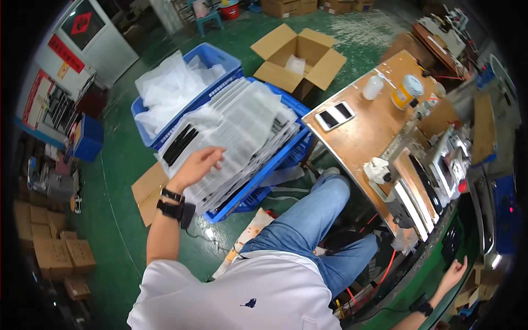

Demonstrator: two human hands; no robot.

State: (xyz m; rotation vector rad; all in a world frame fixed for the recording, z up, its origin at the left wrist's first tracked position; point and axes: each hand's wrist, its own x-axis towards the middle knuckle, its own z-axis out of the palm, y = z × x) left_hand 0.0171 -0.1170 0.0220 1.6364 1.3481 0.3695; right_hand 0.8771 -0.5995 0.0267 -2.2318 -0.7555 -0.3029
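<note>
My left hand (pixel 198 165), with dark bands on the wrist, is over a tall stack of white foam-wrapped flat pieces (pixel 236 129). Its fingers are loosely bent and slightly apart, with nothing visible in them; whether they touch the stack I cannot tell. The stack fills a blue plastic crate (pixel 258 187). Some black strips (pixel 180 145) show at the stack's left side, just beyond that hand. Far to the lower right, my right hand (pixel 454 275) is held out beside a green machine surface (pixel 423 280), fingers apart and holding nothing visible.
Behind the stack, another blue crate (pixel 234 69) holds white foam sheets (pixel 176 82). An open cardboard box (pixel 324 66) stands farther back. On the wooden table (pixel 357 137) are a phone (pixel 335 116), a white bottle (pixel 373 87) and a yellow-and-white tub (pixel 407 92). Cardboard boxes (pixel 55 256) line the left.
</note>
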